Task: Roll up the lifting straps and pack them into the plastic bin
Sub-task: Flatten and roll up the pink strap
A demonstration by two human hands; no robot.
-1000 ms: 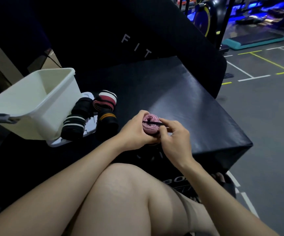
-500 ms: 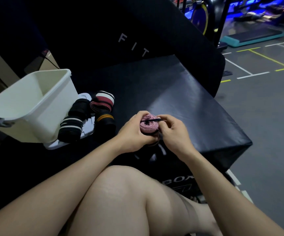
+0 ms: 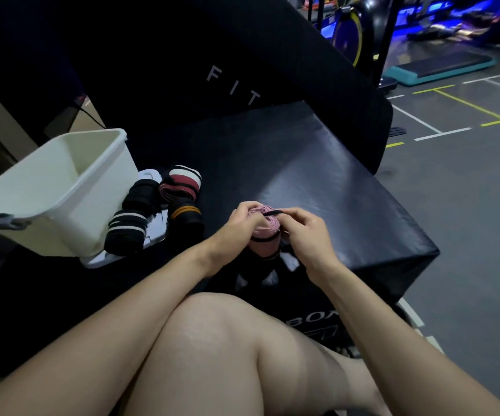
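Observation:
A rolled pink lifting strap (image 3: 265, 228) is held above the near edge of a black padded box. My left hand (image 3: 236, 228) grips the roll from the left. My right hand (image 3: 301, 232) pinches a thin black band (image 3: 271, 213) stretched across the roll's top. A white plastic bin (image 3: 62, 187) stands at the left, tilted, with nothing visible inside. Beside it, on a white lid (image 3: 152, 235), lie several rolled straps: a black one with white stripes (image 3: 125, 231), a plain black one (image 3: 140, 195), a red and white one (image 3: 181, 183) and a black one with orange stripes (image 3: 187, 217).
The black padded box (image 3: 302, 175) carries everything; its right edge drops to the grey gym floor (image 3: 467, 205). A taller black pad lettered FIT (image 3: 233, 85) rises behind. My bare knee (image 3: 227, 340) fills the foreground. Gym machines stand far back right.
The black band has been drawn further across the top of the pink roll by my right hand. Both hands stay on the roll in about the same spot.

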